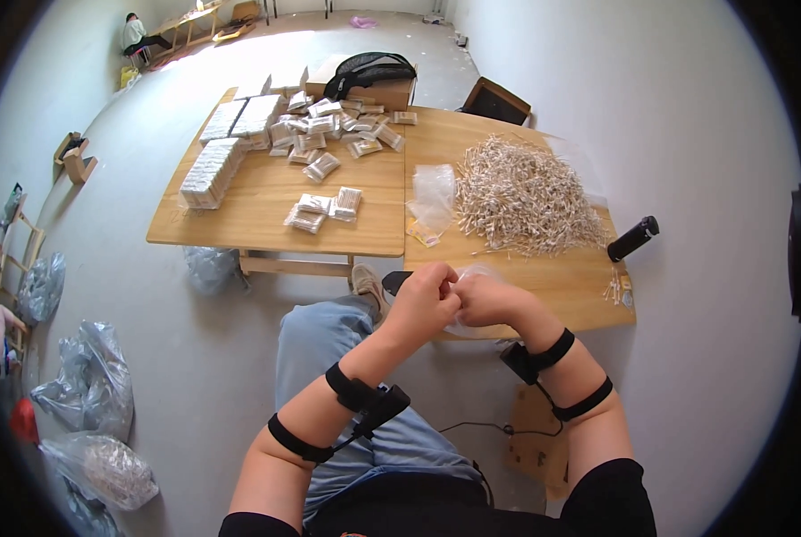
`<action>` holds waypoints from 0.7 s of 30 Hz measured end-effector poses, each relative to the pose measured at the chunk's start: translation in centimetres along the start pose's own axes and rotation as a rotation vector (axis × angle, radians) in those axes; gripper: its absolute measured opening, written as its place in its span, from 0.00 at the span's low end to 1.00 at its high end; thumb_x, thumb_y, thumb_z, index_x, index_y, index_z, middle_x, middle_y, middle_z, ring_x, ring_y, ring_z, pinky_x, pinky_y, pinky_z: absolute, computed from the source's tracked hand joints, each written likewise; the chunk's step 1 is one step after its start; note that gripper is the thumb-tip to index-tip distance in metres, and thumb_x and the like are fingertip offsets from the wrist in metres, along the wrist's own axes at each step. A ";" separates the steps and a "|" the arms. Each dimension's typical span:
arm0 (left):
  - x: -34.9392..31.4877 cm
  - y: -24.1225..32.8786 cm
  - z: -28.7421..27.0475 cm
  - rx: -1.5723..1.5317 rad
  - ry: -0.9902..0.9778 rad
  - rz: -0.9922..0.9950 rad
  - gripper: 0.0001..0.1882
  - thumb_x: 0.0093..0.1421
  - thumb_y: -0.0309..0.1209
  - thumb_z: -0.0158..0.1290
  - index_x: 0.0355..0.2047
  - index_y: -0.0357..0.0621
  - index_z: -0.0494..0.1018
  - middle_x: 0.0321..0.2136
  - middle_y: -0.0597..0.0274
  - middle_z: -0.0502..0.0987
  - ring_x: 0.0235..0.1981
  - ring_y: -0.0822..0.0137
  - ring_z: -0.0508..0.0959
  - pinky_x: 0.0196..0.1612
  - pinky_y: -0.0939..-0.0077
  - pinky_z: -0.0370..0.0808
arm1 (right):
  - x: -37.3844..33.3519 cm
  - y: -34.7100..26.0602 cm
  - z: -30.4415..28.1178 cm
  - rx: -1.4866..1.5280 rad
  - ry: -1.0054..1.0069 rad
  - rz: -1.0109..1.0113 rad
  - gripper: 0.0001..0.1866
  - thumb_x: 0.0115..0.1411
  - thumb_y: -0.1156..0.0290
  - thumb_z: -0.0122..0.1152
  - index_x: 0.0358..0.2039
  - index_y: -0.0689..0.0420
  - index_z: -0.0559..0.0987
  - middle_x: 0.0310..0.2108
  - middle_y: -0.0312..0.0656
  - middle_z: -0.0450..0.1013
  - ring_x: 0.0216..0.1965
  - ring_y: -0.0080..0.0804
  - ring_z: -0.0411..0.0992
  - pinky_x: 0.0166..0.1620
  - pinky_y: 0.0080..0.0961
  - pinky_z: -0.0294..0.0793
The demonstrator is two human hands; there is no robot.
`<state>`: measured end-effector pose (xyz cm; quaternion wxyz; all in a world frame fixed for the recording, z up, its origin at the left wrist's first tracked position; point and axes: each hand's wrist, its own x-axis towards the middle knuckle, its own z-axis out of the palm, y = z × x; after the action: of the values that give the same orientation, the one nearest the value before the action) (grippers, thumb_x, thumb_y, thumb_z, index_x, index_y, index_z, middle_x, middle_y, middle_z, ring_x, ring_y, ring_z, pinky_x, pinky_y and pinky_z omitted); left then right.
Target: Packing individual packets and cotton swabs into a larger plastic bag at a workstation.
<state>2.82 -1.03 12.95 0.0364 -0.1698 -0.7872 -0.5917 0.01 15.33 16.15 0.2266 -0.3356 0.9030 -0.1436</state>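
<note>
My left hand (427, 295) and my right hand (490, 301) meet over the near edge of the table, fingers closed. Between and behind them shows a clear plastic bag (479, 270), mostly hidden by the hands; both hands grip it. Whether anything is inside the bag cannot be made out. Beyond the right hand lies a big loose heap of cotton swabs (530, 197). Flat empty clear bags (433, 199) rest just left of the heap. Farther left are a few filled swab packs (347, 204).
Stacked bundles of packs (213, 172) and scattered packs (322, 125) cover the far left of the table (266, 224). A box (391, 94) with a black mesh bag (369, 72) stands behind. At right is a black cylinder (633, 239). Plastic sacks (92, 380) lie on the floor.
</note>
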 end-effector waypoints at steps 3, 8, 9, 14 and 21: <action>0.2 -0.4 0.0 -0.055 -0.054 -0.046 0.08 0.54 0.25 0.55 0.35 0.34 0.73 0.24 0.60 0.72 0.24 0.71 0.73 0.29 0.76 0.72 | 1.5 0.7 1.1 -0.246 -0.063 0.149 0.11 0.53 0.66 0.58 0.32 0.60 0.80 0.32 0.51 0.78 0.35 0.52 0.76 0.39 0.43 0.75; 2.4 0.3 -2.4 -0.084 -0.388 -0.029 0.14 0.61 0.35 0.57 0.40 0.37 0.73 0.24 0.62 0.74 0.27 0.72 0.73 0.32 0.76 0.72 | 0.7 2.4 2.9 -0.004 0.160 0.110 0.11 0.55 0.66 0.56 0.35 0.58 0.80 0.33 0.51 0.78 0.35 0.52 0.76 0.38 0.44 0.74; 3.5 -1.0 -3.8 -0.073 -0.367 -0.112 0.13 0.62 0.35 0.57 0.40 0.38 0.74 0.25 0.62 0.75 0.27 0.73 0.73 0.32 0.77 0.72 | 1.0 1.6 2.2 -0.018 0.126 0.130 0.11 0.56 0.66 0.55 0.36 0.58 0.79 0.33 0.51 0.78 0.35 0.52 0.76 0.37 0.44 0.74; 9.1 -16.0 -13.5 0.727 -0.187 -0.224 0.23 0.60 0.45 0.57 0.42 0.35 0.75 0.38 0.43 0.79 0.42 0.51 0.79 0.44 0.61 0.76 | -3.0 0.3 -1.2 0.111 0.131 -0.002 0.08 0.56 0.69 0.61 0.36 0.57 0.79 0.36 0.51 0.77 0.39 0.51 0.75 0.40 0.41 0.74; 11.4 -25.2 -17.2 1.090 -0.168 -0.529 0.36 0.52 0.52 0.63 0.52 0.38 0.69 0.53 0.43 0.71 0.57 0.48 0.70 0.55 0.60 0.72 | -6.7 0.0 -0.9 0.498 0.653 0.030 0.07 0.55 0.85 0.60 0.35 0.62 0.79 0.34 0.46 0.77 0.36 0.38 0.74 0.41 0.26 0.72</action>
<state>-18.16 -20.79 -2.17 -0.0922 0.0285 -0.9923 -0.0772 4.00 19.95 19.01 0.0042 -0.1939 0.8700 -0.4533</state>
